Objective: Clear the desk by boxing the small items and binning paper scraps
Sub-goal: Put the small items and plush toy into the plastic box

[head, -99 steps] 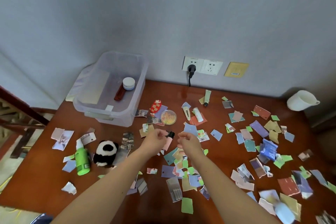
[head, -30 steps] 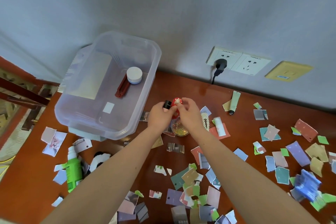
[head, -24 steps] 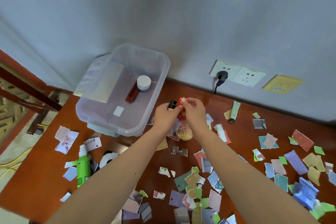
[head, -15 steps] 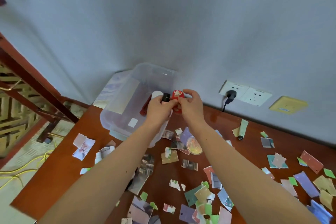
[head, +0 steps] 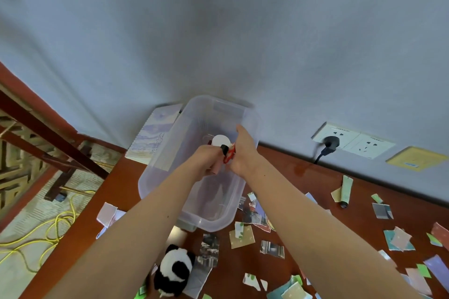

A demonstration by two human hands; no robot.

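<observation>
Both hands hang over the open clear box, early in the boxing stage. The left hand curls its fingers round a pink tube with a black cap. The right hand, just beside it, holds a small red item against its inner side. One of its digits sticks out toward the wall, and the gripping fingertips are hidden.

**Progress.** The box holds a white-lidded jar, just beyond the left knuckles, with something dark half hidden beside it. The two held items are above the interior but not released. Left to box, as far as can be seen, are a panda plush beneath the left forearm and a pale green tube well to the outer side of the right arm. Paper scraps litter the desk under and outward of the right forearm. None appears binned, and no bin is in view. Judged so, most of the task remains.

**Orientation.** The pink tube's long axis runs from the heel of the left hand toward its knuckles, away from the person. The capped end lies farthest out and leans slightly toward the right hand, and the pink base shows at the wrist side. The red item's axis cannot be told, since too little of it shows.
</observation>
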